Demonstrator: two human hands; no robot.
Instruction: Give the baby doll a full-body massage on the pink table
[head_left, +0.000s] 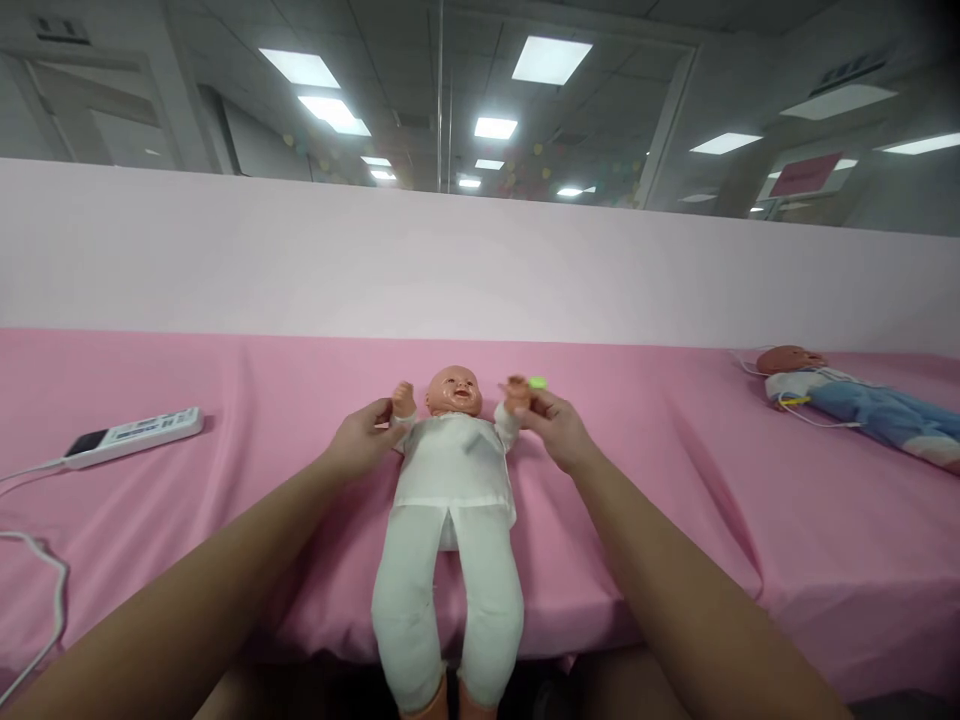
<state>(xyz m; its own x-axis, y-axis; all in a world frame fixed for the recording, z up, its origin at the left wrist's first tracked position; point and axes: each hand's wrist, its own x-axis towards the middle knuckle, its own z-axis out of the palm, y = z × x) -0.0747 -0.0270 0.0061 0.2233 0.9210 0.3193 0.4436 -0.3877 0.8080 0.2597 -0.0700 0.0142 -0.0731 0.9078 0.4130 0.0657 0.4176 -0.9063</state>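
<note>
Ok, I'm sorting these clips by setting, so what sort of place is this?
Probably a childcare or nursing training room: a shiny-headed baby doll in white clothes lies on a long pink-cloth-covered table, and another baby doll in blue-and-white clothes lies farther right.

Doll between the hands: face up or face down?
Face up: the baby doll lies on the pink tablecloth, its face visible.
</note>
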